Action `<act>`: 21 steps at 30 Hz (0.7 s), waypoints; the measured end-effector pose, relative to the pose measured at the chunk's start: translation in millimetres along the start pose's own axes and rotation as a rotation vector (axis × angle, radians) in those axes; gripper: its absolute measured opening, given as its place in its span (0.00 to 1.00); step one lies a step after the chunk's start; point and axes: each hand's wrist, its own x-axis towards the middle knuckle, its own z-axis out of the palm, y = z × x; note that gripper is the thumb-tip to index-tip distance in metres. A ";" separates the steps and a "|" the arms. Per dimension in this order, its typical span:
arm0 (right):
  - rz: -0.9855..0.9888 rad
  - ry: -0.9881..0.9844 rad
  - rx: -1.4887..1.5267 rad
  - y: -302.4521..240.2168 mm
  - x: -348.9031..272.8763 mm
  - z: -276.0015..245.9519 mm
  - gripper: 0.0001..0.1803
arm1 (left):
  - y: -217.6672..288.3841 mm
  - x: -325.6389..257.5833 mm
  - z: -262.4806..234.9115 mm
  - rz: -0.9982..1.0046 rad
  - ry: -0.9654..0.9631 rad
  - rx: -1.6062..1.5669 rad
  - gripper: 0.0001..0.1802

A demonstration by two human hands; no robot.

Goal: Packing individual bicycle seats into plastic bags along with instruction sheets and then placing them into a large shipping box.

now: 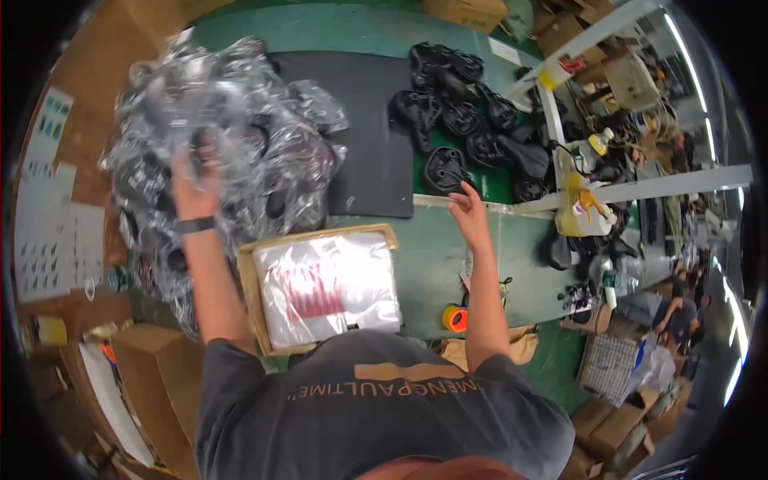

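Right hand [471, 214] beside black saddle [446, 169]

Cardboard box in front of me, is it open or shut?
Open: the cardboard box has no flaps across its top, so shiny plastic packaging shows inside.

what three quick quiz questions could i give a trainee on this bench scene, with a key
1. Which thing is nearest the fingertips of the right hand?
a) the orange tape roll
b) a black saddle
c) the cardboard carton

2. True or false: the clear-wrapped pile lies to the left of the unwrapped black saddles.

3. Fill the gap: the person wears a dark band on the ____ wrist.

Key: 1 b; 2 true; 3 left
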 end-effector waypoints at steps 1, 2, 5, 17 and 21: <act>0.071 0.079 -0.207 49.5 31.2 -31.0 0.44 | 14.5 15.0 -1.4 0.152 0.057 0.161 0.17; 0.096 0.066 -0.387 77.8 74.1 -26.6 0.47 | 110.1 17.6 -74.6 -0.065 -0.403 0.086 0.12; -0.028 0.261 -0.877 154.9 122.6 -94.4 0.57 | 51.0 17.6 -77.1 0.544 0.328 0.487 0.12; 0.347 0.078 -1.094 165.6 92.0 -35.7 0.45 | -315.8 -203.7 -85.8 0.004 -0.466 1.908 0.11; 0.368 0.201 -0.586 182.0 -32.6 -24.5 0.52 | -368.2 -213.5 -134.8 -0.099 -0.671 2.077 0.18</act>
